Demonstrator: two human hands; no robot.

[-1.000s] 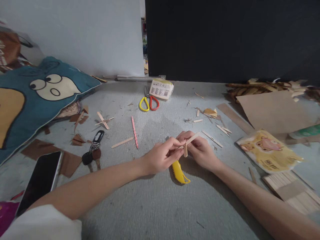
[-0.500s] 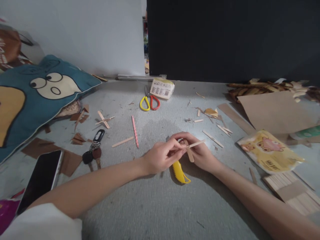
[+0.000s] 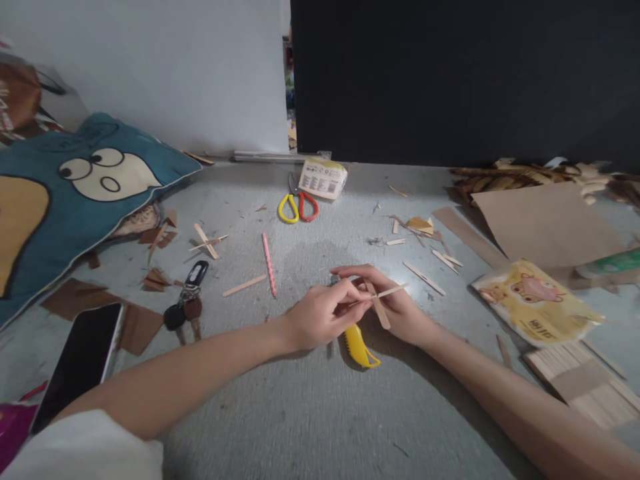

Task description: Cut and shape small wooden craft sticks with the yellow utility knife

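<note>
- The left hand (image 3: 320, 313) has thumb and fingers clamped on a cross (image 3: 381, 313), two flat sticks laid over each other, at one end of it.
- The cross is held above the surface (image 3: 280, 413), in front of the right palm, one arm pointing right and another down toward the wearer.
- The right hand (image 3: 400, 310) curves behind it, its forefinger stretched out to the left (whether its fingers grip the cross, I cannot tell).
- Below the hands lies a yellow cutter (image 3: 358, 347), partly hidden by them.
- Left of the left hand, a pink twisted rod (image 3: 269, 263) lies with a loose stick (image 3: 245, 285) just beside it.
- Farther left are a second cross (image 3: 207, 241), keys (image 3: 183, 313) and a phone (image 3: 80, 363).
- Beyond the hands, scissors (image 3: 299, 207) lie at a packet (image 3: 323, 179).
- Short stick pieces (image 3: 425, 278) are scattered beyond the right hand.
- At far right, a yellow pouch (image 3: 537, 303) lies beside a banded stick bundle (image 3: 583, 380).
</note>
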